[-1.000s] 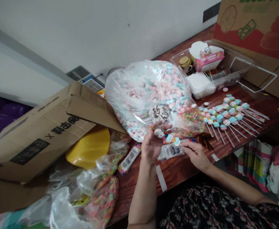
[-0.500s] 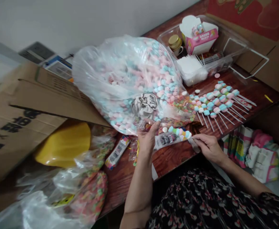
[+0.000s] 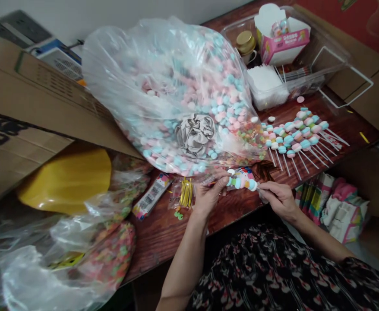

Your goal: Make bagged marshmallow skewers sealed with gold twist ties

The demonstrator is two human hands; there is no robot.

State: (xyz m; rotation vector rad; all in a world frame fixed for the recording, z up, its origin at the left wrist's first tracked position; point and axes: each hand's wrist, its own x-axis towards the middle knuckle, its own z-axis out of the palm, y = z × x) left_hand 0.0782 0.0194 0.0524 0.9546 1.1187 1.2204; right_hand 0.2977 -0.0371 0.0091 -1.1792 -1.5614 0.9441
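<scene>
My left hand (image 3: 210,195) and my right hand (image 3: 278,200) both grip a white stick threaded with pastel pink and blue candies, a candy skewer (image 3: 242,183). The right fingers pinch its end at the candies, and the left fingers hold the other side. Just above my left hand rests a large clear plastic bag (image 3: 173,97) packed with pink, blue and white candies, its neck gathered in a knot. Several finished candy skewers (image 3: 295,138) lie in a row on the wooden table (image 3: 163,237) to the right.
A cardboard box (image 3: 30,97) leans in from the left over a yellow plastic bowl (image 3: 69,181) and bags of multicoloured candy (image 3: 112,255). A clear tray (image 3: 238,30) at the back holds a pink carton (image 3: 283,43) and a gold-lidded jar (image 3: 245,43). A bag of yellow twist ties (image 3: 185,194) lies near my left hand.
My hands have drawn closer together on the skewer, and the left hand has turned. The whole scene has shifted left and down in view as my head moved.
</scene>
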